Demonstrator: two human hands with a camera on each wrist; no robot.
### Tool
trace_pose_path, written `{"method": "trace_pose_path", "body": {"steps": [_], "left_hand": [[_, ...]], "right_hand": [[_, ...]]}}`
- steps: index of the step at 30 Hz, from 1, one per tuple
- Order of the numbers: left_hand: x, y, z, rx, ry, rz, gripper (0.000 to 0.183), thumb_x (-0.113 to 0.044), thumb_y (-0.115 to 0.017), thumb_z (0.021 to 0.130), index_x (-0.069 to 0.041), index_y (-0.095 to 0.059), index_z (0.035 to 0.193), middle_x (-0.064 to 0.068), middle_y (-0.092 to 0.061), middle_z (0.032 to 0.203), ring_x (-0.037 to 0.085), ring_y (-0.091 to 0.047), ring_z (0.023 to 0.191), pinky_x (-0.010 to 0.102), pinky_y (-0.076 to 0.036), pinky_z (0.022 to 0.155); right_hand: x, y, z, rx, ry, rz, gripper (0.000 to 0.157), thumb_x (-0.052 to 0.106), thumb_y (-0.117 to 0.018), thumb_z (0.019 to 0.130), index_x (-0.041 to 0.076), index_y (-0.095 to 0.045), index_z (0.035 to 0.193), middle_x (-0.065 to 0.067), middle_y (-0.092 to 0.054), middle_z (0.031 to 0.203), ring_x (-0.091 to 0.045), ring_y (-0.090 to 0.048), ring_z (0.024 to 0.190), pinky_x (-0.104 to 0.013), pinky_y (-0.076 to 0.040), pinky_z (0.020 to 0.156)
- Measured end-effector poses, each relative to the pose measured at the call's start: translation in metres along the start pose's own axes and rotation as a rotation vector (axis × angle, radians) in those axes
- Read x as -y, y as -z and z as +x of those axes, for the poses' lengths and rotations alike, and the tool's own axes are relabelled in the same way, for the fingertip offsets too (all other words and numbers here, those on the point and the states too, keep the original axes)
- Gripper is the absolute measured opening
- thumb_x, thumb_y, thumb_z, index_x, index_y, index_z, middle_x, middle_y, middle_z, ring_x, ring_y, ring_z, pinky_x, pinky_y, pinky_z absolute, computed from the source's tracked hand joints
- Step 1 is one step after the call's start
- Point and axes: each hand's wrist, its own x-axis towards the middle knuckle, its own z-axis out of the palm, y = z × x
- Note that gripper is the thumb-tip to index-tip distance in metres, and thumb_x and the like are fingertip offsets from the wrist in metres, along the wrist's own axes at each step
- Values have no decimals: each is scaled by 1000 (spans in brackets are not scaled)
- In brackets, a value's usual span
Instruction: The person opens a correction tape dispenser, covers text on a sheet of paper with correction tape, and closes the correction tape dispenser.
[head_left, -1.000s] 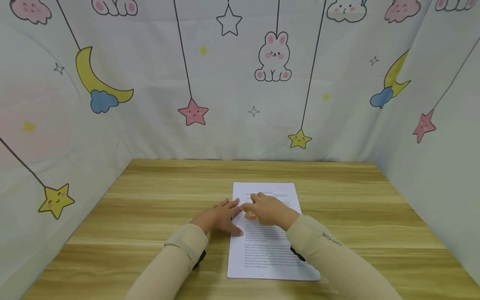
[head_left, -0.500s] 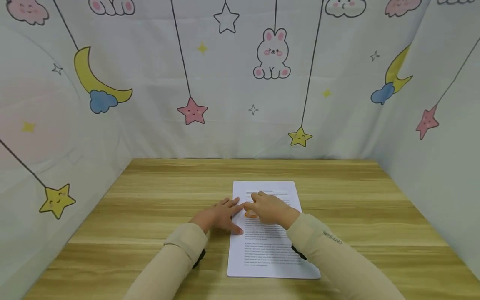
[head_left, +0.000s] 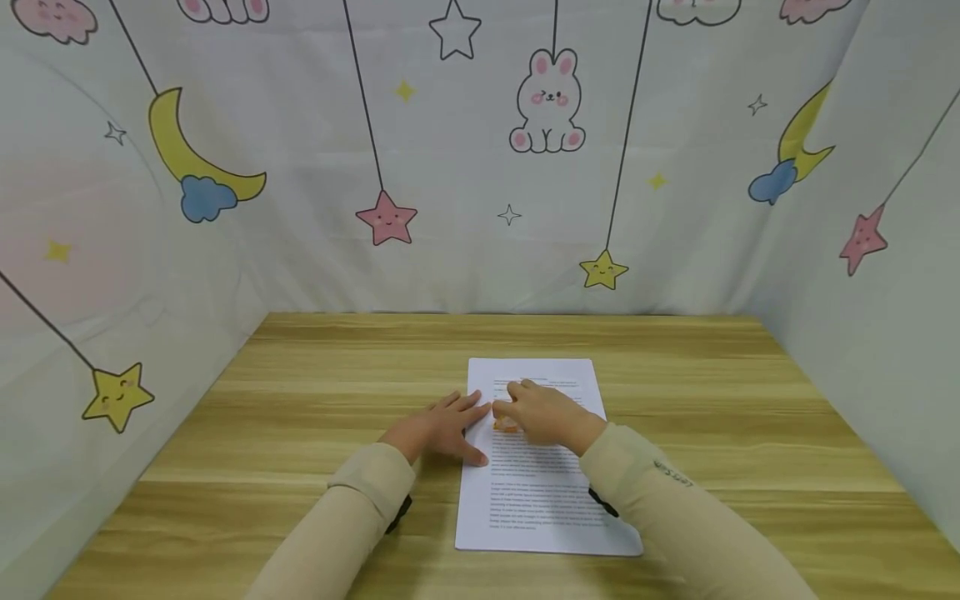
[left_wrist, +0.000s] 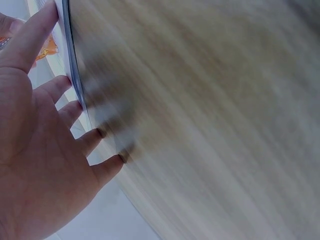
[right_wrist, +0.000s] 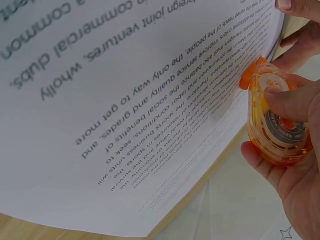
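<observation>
An orange see-through correction tape dispenser (right_wrist: 280,117) is held in my right hand (head_left: 546,414), thumb on its side. Its orange tip meets the printed sheet (head_left: 551,508) among the upper lines of text. My left hand (head_left: 446,429) lies with spread fingers over the sheet's left edge. In the left wrist view, the left hand (left_wrist: 47,145) has its fingertips along that edge, and a little of the dispenser (left_wrist: 47,48) shows behind the index finger or thumb. From the head view the right fingers hide most of the dispenser.
The sheet lies on a wood-grain table (head_left: 300,400), on top of what looks like a thin stack of pages. A white curtain (head_left: 465,275) printed with stars, moons and rabbits hangs around the table's back and sides.
My right hand, with the correction tape, has shifted very slightly right over the sheet. The left hand keeps its place, and the head view has tilted a little.
</observation>
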Motion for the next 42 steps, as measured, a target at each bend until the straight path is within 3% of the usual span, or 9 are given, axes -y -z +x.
{"method": "trace_pose_path", "body": {"steps": [7, 23, 33, 42], "left_hand": [[0, 0, 0, 0, -7, 3, 86, -54, -63, 79, -25, -21, 148, -2, -8, 157, 29, -3, 144, 54, -11, 113], [1, -2, 1, 5, -6, 10, 85, -54, -63, 80, -26, -20, 148, -1, -7, 157, 29, -2, 144, 53, -11, 113], [4, -5, 5, -10, 2, 17, 86, -58, -62, 78, -28, -21, 147, -3, -8, 157, 28, -3, 144, 53, -13, 113], [5, -5, 6, -7, 7, 19, 87, -57, -63, 78, -28, -20, 147, -4, -7, 157, 28, -3, 144, 52, -12, 113]], "right_hand": [[-1, 2, -2, 6, 4, -1, 27, 13, -65, 84, 22, -56, 108, -6, -54, 98, -21, -54, 83, -33, -51, 72], [-2, 3, -5, 66, -49, 38, 28, 11, -63, 86, 22, -55, 110, -5, -54, 102, -20, -54, 86, -33, -52, 72], [-5, 0, -8, 101, -73, 25, 24, 18, -60, 89, 25, -54, 111, -4, -53, 102, -18, -54, 87, -33, -51, 74], [-10, -2, -15, 71, -54, 21, 20, 18, -60, 89, 25, -54, 107, -3, -54, 98, -17, -53, 82, -32, -51, 71]]}}
